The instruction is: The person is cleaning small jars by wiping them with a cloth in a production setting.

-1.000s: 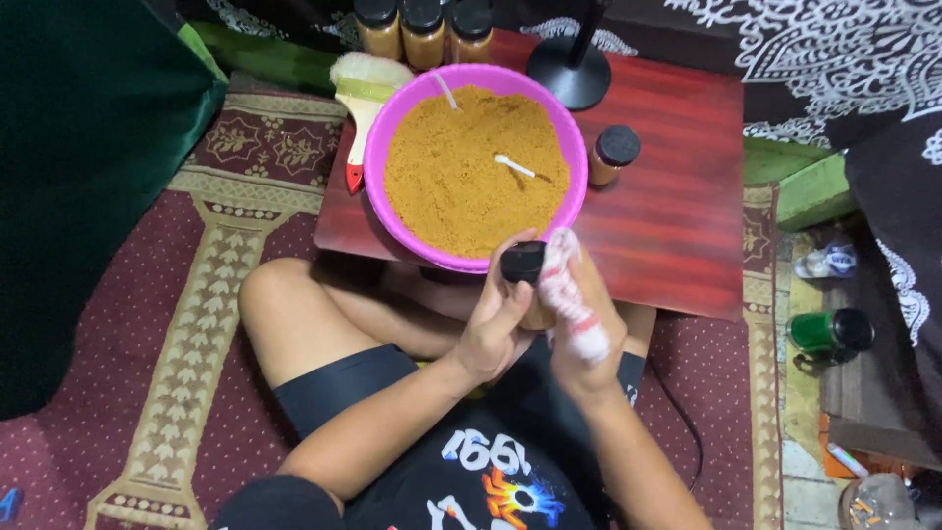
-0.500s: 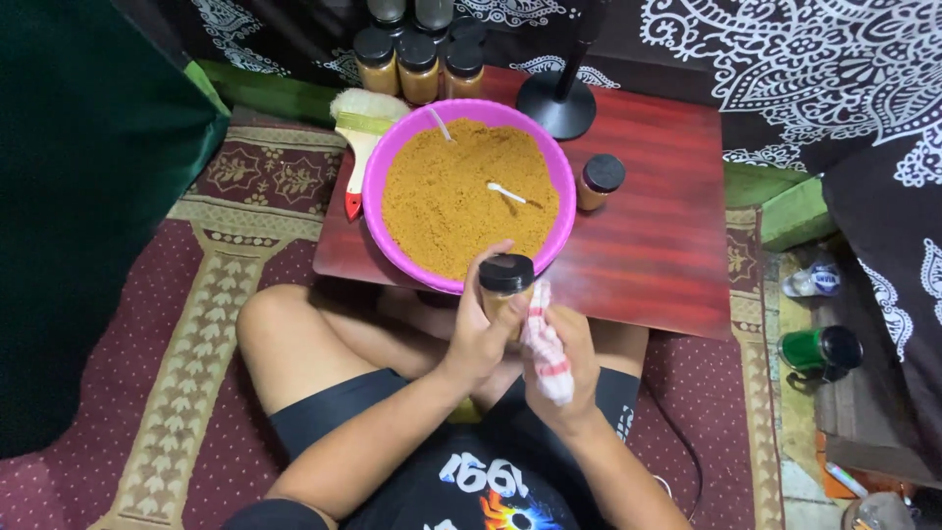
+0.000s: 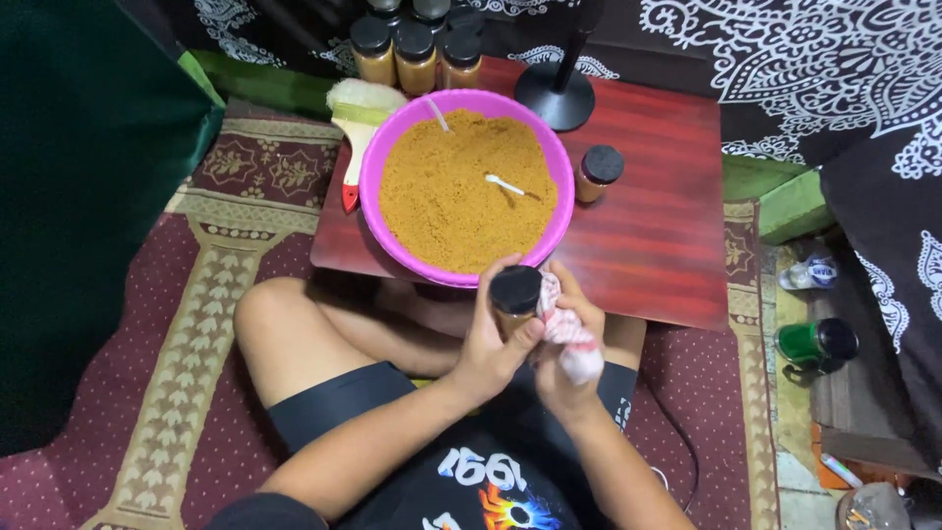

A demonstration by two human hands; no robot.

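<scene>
1. Head view shows the person seated cross-legged on a patterned rug (image 3: 167, 324), with a small jar (image 3: 514, 299) held upright over the lap, just off the near edge of the low red table (image 3: 657, 236).
2. Left hand (image 3: 491, 344) has its fingers curled closed around the jar's side below the black lid; nothing shows between fingers and jar.
3. Right hand (image 3: 564, 358) has its fingers closed on a pink-and-white cloth (image 3: 569, 334), pressed against the jar's right side.
4. Risk, as a judgement: the jar hangs over the legs with no surface under it, so a slip of the left hand's grip while the cloth rubs could drop it onto the lap or rug.
5. Risk: the purple bowl (image 3: 373, 167), heaped with brown powder (image 3: 451, 196), juts over the table's near edge close to the knuckles; a bump from either hand could spill it.
6. Whether the lid is tight cannot be told; if loose, tilting could spill the contents.
7. Another capped jar (image 3: 597, 173) stands beside the bowl; more jars (image 3: 417, 54) stand behind it.
</scene>
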